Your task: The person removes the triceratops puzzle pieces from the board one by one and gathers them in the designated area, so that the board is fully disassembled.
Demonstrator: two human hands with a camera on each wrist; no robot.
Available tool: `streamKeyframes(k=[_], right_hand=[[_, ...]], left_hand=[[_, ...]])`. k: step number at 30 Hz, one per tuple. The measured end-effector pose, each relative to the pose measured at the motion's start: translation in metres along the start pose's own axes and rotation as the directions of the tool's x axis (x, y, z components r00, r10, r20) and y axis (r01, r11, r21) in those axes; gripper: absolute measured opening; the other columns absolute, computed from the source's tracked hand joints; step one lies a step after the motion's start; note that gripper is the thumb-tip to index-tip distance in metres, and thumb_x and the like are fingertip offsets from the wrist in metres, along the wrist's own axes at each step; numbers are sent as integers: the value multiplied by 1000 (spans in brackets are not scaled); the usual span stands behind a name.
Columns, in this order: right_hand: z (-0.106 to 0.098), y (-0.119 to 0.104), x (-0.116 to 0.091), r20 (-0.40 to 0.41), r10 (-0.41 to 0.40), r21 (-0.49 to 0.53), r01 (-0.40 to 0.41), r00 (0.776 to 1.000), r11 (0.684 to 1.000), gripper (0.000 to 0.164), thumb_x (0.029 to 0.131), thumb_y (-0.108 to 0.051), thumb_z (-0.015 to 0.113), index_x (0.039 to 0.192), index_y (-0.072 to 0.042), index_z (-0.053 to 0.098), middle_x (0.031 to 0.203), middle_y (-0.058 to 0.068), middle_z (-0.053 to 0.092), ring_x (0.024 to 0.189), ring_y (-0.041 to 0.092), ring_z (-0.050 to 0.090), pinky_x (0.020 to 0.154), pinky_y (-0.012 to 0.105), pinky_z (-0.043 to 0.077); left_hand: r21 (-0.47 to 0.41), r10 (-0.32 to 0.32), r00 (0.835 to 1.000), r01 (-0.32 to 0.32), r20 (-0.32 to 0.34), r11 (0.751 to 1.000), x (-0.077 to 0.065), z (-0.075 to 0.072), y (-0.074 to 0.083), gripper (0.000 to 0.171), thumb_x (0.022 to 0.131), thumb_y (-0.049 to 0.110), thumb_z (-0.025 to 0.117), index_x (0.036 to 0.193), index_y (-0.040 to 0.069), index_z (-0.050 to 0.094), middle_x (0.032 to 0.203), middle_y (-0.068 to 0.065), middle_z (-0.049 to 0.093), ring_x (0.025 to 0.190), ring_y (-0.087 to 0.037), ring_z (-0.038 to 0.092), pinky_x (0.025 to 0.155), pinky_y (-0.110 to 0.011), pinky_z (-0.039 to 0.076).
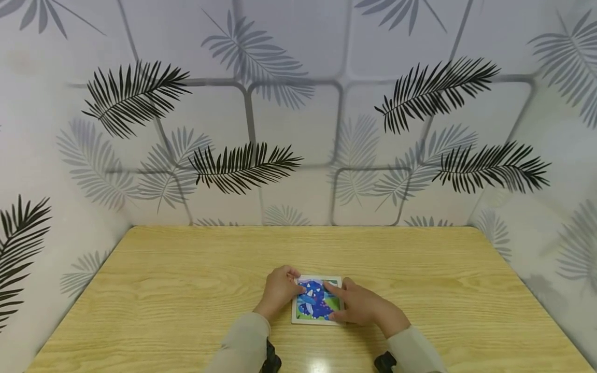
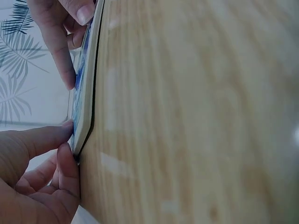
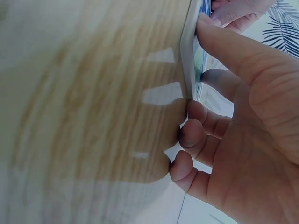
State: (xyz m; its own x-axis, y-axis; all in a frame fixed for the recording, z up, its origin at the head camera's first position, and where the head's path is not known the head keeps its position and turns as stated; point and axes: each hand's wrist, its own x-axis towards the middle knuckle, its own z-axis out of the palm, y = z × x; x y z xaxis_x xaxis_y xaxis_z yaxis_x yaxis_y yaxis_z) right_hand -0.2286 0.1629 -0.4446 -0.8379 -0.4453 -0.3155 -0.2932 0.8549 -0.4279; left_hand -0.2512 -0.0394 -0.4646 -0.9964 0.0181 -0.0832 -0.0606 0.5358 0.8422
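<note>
A small square picture board with a pale raised frame lies flat on the wooden table, showing a blue cartoon dinosaur on green. At its upper left my left hand pinches the edge, thumb on the picture and index finger against the side of the frame. On the opposite side, my right hand holds the board with thumb and index finger over the picture. Its other fingers curl by the edge, their tips down at the table. The far corner under the left fingers is partly hidden.
The wooden table stretches out to both sides and behind the board. A wall with a leaf pattern stands at its back edge. Dark wrist straps sit over light sleeves.
</note>
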Motion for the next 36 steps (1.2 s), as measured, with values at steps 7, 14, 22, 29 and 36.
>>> streamKeyframes(k=[7,14,22,29,36], right_hand=[[0,0,1,5,2,8,-2,1000,1000,71,85,-39,68,146,-20,37,106,11,44,84,22,48,81,42,44],[1,3,3,2,-19,9,19,1000,1000,71,85,-38,68,146,-19,37,96,8,39,79,21,45,73,38,40],[2,5,4,4,-29,12,29,1000,1000,70,85,-39,68,146,-20,38,95,7,37,80,21,44,71,37,38],[1,3,4,8,-41,22,41,999,999,70,86,-38,68,146,-19,37,94,7,36,78,20,44,70,37,37],[2,3,5,-4,-59,24,59,998,998,71,86,-35,69,146,-16,37,90,7,36,73,19,42,66,34,35]], left_hand=[[4,-43,999,43,5,999,1,2,4,18,73,1,78,87,2,66,77,-5,51,72,-19,45,60,-26,37],[15,-41,999,40,34,999,3,-1,4,26,72,1,79,92,1,62,74,-5,51,64,-16,48,53,-23,40],[-28,-48,998,49,32,998,3,-2,3,26,71,0,79,90,-1,61,69,-4,51,54,-12,49,49,-22,45],[-24,-42,998,44,48,999,3,-4,3,26,72,-1,79,90,-1,61,67,-4,50,52,-11,49,48,-22,47],[-29,-47,998,49,47,998,2,-4,4,26,71,-1,79,89,-1,61,66,-3,50,53,-11,48,49,-22,45]])
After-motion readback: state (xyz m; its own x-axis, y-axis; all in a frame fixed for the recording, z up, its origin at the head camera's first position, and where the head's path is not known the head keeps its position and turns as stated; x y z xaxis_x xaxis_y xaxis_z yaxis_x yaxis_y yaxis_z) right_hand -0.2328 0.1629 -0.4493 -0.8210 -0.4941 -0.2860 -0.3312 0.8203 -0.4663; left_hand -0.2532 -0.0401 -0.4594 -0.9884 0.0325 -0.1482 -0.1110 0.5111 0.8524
